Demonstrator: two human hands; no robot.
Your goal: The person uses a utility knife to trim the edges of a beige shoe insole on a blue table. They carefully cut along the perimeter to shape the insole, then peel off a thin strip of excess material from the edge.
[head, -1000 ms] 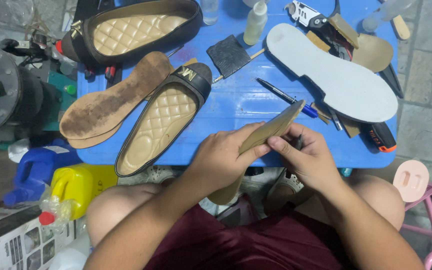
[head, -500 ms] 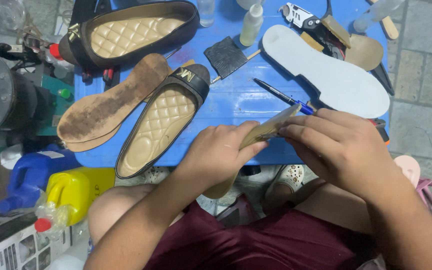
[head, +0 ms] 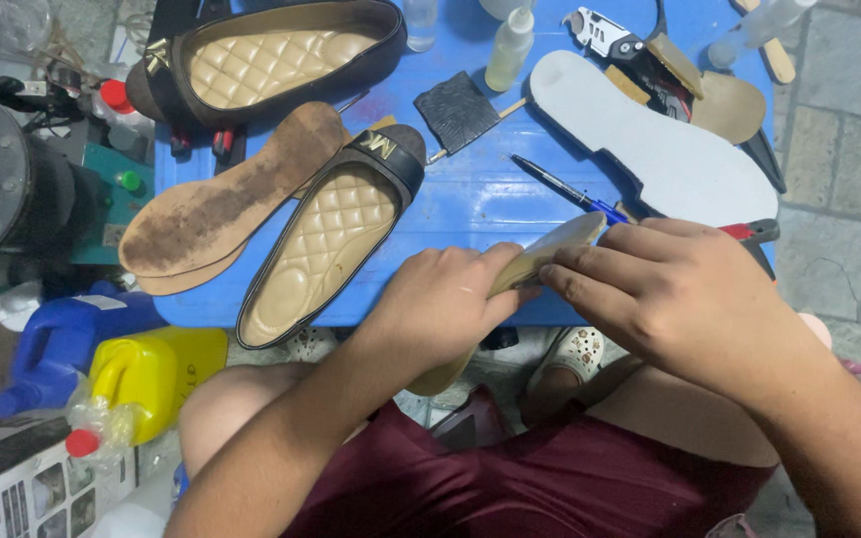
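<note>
My left hand grips a tan insole by its middle, holding it on edge over the near side of the blue table. My right hand lies over the insole's far end, fingers pressed along its top edge. The insole's lower end pokes out below my left hand. A black flat shoe with a quilted tan lining lies just left of my left hand.
A worn brown sole, a second black flat shoe, a white insole, a pen, a black brush pad and small bottles lie on the table. Blue and yellow jugs stand at lower left.
My right hand has moved from the insole's lower end up over its top end, now covering it. The insole has tipped flatter. The view has shifted slightly.
</note>
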